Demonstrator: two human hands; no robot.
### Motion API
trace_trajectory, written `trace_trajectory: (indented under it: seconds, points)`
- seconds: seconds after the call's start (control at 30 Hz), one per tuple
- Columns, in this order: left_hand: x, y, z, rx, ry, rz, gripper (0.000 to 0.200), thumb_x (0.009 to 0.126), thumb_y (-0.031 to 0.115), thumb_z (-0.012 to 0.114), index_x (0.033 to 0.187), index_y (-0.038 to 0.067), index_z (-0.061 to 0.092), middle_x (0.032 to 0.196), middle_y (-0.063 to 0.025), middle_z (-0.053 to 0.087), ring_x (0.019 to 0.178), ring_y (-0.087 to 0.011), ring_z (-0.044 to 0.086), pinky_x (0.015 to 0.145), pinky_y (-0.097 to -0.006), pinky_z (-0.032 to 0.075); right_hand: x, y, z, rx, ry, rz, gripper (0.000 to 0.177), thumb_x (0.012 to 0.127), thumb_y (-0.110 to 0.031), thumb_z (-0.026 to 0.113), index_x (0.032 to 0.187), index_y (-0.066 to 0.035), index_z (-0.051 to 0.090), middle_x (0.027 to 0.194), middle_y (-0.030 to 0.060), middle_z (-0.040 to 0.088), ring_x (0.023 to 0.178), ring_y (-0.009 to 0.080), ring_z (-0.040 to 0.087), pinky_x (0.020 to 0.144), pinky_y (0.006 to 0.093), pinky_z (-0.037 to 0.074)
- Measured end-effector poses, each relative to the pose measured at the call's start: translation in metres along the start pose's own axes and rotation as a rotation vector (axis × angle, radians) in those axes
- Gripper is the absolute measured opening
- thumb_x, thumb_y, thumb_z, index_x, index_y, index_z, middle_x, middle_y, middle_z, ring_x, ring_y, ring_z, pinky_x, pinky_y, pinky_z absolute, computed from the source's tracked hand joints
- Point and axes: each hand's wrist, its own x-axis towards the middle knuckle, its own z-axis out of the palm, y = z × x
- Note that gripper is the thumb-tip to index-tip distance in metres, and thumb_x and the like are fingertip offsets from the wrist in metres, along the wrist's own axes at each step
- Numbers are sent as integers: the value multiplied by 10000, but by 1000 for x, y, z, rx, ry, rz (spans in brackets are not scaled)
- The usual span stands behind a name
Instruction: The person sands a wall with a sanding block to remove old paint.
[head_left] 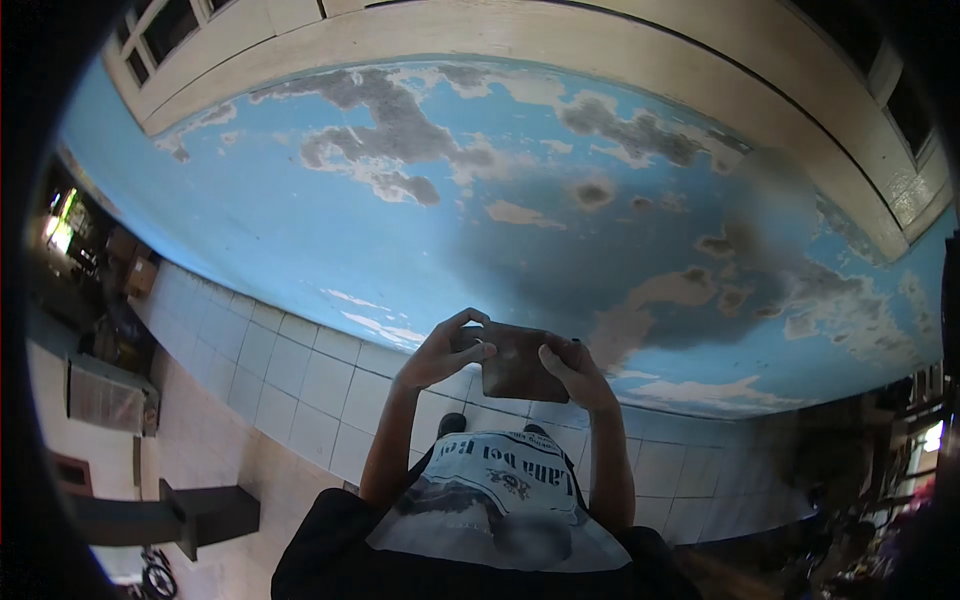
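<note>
One left grip [447, 353] and one right grip [587, 383], with one flat brown object [525, 365] between them. On the body side of the grips come two feet [453, 424] and one printed shirt [480, 485]. Beyond the grips: one blue wall [330, 230], two paned frames [170, 30]. Left of the grips: one dark column [215, 520], one pale box [102, 393].

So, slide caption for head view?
Left hand and right hand gripping a flat brown rectangular object, peeling blue wall ahead.
</note>
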Motion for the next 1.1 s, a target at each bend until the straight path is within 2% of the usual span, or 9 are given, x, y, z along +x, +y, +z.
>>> trace_trajectory:
  seconds: [0.2, 0.33, 0.4, 0.53, 0.6, 0.73, 0.93, 1.03, 1.1]
  points:
    - [-6, 17, -35, 364, 156, 160, 265, 838, 46, 662, 1040, 15, 494, 819, -63, 651, 703, -100, 616, 598, -244, 477, 15, 2, 36, -210, 232, 88, 304, 869, -209, 650, 1078, 11, 624, 872, 71, 659, 778, 120, 590, 713, 267, 478]
    - [-3, 17, -54, 395, 144, 266, 270, 827, 25, 663, 1039, 13, 496, 807, -58, 641, 672, -97, 613, 543, -236, 457, 13, -6, 58, -209, 285, -27, 320, 829, -206, 693, 1053, 13, 628, 878, 73, 659, 763, 130, 593, 693, 273, 487]
    - [-4, 15, -62, 351, 126, 175, 275, 846, 44, 649, 1077, 7, 505, 897, -54, 634, 765, -64, 592, 643, -212, 477, 14, 0, 65, -190, 372, 80, 323, 826, -194, 695, 1062, 15, 625, 922, 93, 665, 808, 145, 608, 728, 284, 500]
    - [-2, -2, -70, 1, 61, 137, 358, 857, 73, 651, 1166, -25, 498, 981, -94, 640, 797, -119, 627, 640, -216, 506, 13, 7, 79, -116, 497, 76, 337, 826, -187, 694, 1080, 19, 615, 962, 116, 669, 863, 159, 622, 776, 304, 509]
    - [-3, -8, -79, -206, -109, -48, 444, 858, 99, 658, 1229, -56, 469, 1081, -116, 617, 882, -152, 629, 705, -224, 526, 15, 7, 88, -237, 567, 51, 337, 826, -186, 694, 1078, 24, 616, 970, 124, 673, 881, 168, 633, 796, 314, 512]
    - [-1, -15, -84, -361, -312, -14, 480, 836, 131, 671, 1223, -69, 470, 1091, -140, 618, 956, -168, 623, 799, -265, 541, 14, 8, 92, -251, 691, 25, 319, 836, -189, 685, 1068, 20, 622, 959, 118, 677, 868, 169, 638, 774, 311, 514]
    - [5, 4, -79, 86, -115, -35, 431, 822, 91, 694, 1197, -29, 519, 1011, -109, 657, 799, -109, 634, 662, -235, 524, -3, 11, 82, -304, 622, 67, 329, 882, -212, 639, 1112, 18, 594, 963, 106, 664, 859, 153, 611, 764, 286, 488]
    - [12, 5, -83, 325, -107, 11, 400, 803, 40, 695, 1161, -35, 533, 955, -113, 665, 761, -113, 635, 643, -237, 538, -9, 21, 73, -60, 502, -61, 307, 929, -186, 565, 1123, 53, 560, 970, 79, 631, 836, 115, 585, 707, 265, 492]
    - [13, 7, -81, 386, -64, 96, 386, 801, 61, 706, 1142, -22, 546, 866, -71, 688, 608, -41, 561, 559, -199, 458, -12, 21, 71, -10, 480, 4, 336, 943, -243, 546, 1109, 48, 567, 951, 86, 633, 862, 129, 574, 772, 274, 471]
